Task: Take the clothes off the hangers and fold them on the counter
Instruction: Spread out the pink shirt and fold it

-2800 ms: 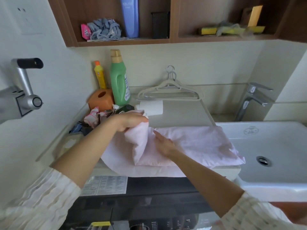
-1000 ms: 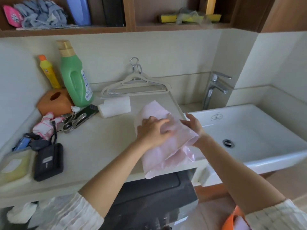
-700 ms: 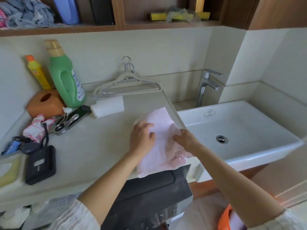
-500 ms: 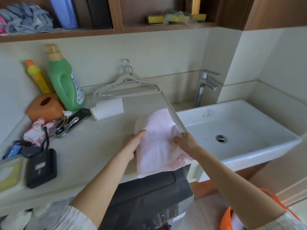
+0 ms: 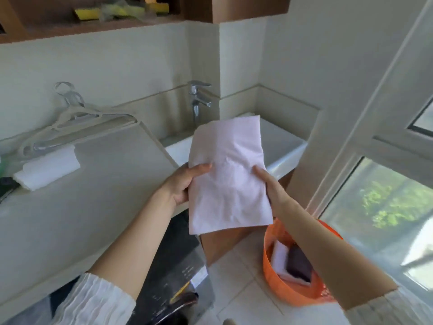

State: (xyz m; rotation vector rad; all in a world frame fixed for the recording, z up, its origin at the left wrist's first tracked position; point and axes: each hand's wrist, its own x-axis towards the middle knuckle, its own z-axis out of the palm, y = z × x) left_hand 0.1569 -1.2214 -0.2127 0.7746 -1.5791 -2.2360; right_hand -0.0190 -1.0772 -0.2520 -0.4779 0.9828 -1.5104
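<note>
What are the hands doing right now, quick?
Left hand: closed on the left edge of the folded pink cloth.
Right hand: closed on its right edge, holding it up off the counter.

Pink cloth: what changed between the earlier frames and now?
The folded pink cloth has been lifted off the counter and is held up, the left hand and right hand gripping its two sides. The hangers and white roll stayed put.
</note>
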